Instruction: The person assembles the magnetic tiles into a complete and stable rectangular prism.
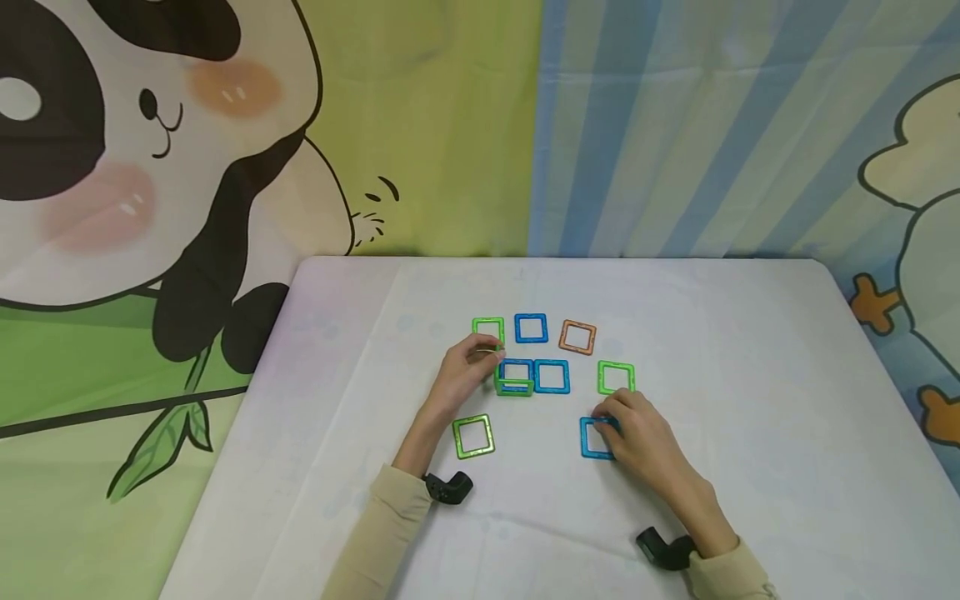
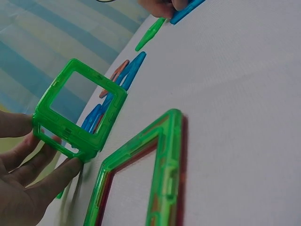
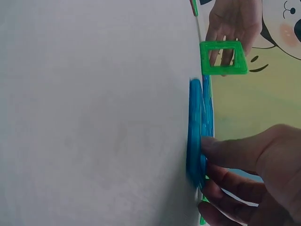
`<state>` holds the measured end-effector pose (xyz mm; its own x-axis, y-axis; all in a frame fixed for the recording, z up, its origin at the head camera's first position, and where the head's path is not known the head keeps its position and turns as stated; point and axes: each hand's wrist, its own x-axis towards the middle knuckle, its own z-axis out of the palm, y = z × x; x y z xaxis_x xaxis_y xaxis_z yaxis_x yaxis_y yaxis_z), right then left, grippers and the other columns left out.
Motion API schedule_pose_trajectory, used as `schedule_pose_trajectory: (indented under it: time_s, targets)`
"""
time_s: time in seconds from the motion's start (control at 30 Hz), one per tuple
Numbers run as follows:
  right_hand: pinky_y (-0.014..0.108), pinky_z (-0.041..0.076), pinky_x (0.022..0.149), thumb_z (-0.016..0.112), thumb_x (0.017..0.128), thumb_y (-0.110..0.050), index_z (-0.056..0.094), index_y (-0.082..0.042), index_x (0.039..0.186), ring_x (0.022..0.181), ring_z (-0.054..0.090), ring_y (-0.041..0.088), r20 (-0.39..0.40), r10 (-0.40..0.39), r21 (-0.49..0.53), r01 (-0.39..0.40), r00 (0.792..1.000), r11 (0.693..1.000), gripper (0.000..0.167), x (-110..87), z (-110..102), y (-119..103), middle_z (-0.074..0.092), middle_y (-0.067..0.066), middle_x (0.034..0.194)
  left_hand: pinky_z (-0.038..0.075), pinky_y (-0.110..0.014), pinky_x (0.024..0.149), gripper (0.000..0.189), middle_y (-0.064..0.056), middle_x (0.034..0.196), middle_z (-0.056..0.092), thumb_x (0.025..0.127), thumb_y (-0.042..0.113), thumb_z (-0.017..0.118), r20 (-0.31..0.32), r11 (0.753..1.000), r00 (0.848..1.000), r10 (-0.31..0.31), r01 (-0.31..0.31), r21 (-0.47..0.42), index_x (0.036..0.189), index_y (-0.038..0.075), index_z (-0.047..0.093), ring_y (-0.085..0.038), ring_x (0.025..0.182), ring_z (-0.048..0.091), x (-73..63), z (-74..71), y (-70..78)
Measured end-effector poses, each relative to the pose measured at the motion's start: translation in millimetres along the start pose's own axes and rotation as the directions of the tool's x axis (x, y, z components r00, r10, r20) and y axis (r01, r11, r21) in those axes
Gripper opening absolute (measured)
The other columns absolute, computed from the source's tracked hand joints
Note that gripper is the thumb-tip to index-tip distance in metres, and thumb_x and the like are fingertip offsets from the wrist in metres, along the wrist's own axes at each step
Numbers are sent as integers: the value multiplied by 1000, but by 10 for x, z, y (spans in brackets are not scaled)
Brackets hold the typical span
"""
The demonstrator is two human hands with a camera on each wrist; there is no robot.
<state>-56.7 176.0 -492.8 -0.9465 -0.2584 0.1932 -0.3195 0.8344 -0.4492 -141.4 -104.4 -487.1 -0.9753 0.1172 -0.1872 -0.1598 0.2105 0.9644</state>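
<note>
My left hand (image 1: 468, 371) grips a green square magnetic tile (image 2: 52, 144) standing on edge, its fingertips at the tile's sides in the left wrist view. This tile meets another upright green square tile (image 2: 68, 127) at a corner. Both stand around a blue square tile (image 1: 517, 363), with a second blue tile (image 1: 567, 377) lying flat against its right side. Over to the right, my right hand (image 1: 637, 433) pinches a blue square tile (image 3: 194, 132) between thumb and fingers, low at the white tabletop.
Behind the joined tiles lie a green tile (image 1: 488, 320), a blue tile (image 1: 531, 340) and an orange tile (image 1: 577, 350). Another green tile (image 1: 616, 364) is just beyond my right hand. One more green tile (image 1: 474, 455) lies near my left wrist. A printed curtain (image 1: 435, 125) hangs behind the table.
</note>
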Motion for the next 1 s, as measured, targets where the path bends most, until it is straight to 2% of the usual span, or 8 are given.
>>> schedule_pose_trajectory:
  time_s: [0.33, 0.6, 0.8, 1.0]
  targets:
    - [44, 57, 84, 84, 81, 0, 74, -6, 91, 93, 64, 24, 25, -34, -18, 35, 999, 999, 16, 32, -45, -12, 69, 6, 98, 53, -41, 100, 28, -6, 124, 68, 98, 25, 70, 8, 1000, 1000, -1, 1, 1, 124, 13, 68, -23, 119, 64, -7, -8, -1]
    - [46, 59, 85, 82, 84, -1, 72, -5, 96, 93, 66, 25, 34, -27, -26, 28, 999, 999, 16, 64, -105, -61, 72, 8, 98, 54, -39, 98, 29, -6, 125, 68, 99, 26, 70, 13, 1000, 1000, 2, -2, 3, 124, 13, 67, -22, 119, 65, -11, -13, -8]
    - [46, 60, 84, 81, 85, 1, 71, -3, 99, 90, 67, 24, 28, -63, -18, 63, 998, 998, 18, 111, -134, -104, 71, 9, 98, 54, -40, 99, 30, -7, 125, 68, 99, 26, 70, 9, 1000, 1000, 1, -1, 2, 125, 12, 67, -22, 120, 65, -17, -19, -12]
    - [39, 60, 74, 81, 84, 1, 76, -3, 105, 83, 63, 20, 25, -103, -38, 103, 994, 994, 21, 179, -161, -145, 69, 8, 96, 53, -40, 100, 30, -6, 125, 68, 99, 27, 69, 9, 1000, 1000, 8, -8, 4, 126, 12, 67, -22, 121, 64, -13, -13, -1]
